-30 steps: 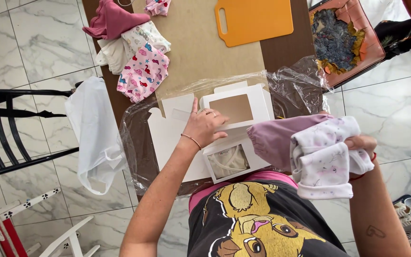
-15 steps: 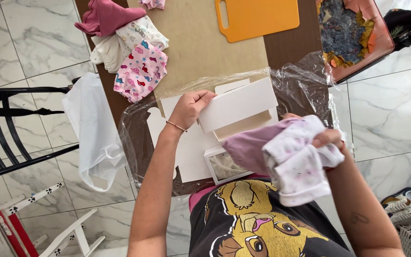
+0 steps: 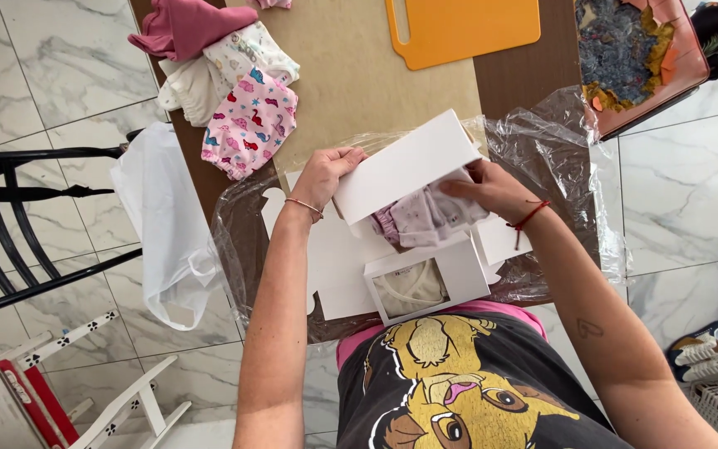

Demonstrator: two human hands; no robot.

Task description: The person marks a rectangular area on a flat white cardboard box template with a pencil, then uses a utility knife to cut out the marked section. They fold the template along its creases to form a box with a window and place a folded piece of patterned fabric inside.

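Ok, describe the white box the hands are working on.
The white box looks like plain cardboard, a flat rectangular piece tilted up over the table. The left hand grips its left end; the right hand pushes pale folded clothes in beneath it. It sits above clear plastic wrap and loose white flaps.

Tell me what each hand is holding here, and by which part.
The left hand grips the white box lid at its left edge. The right hand presses the folded pale garment into the box, fingers on its top.
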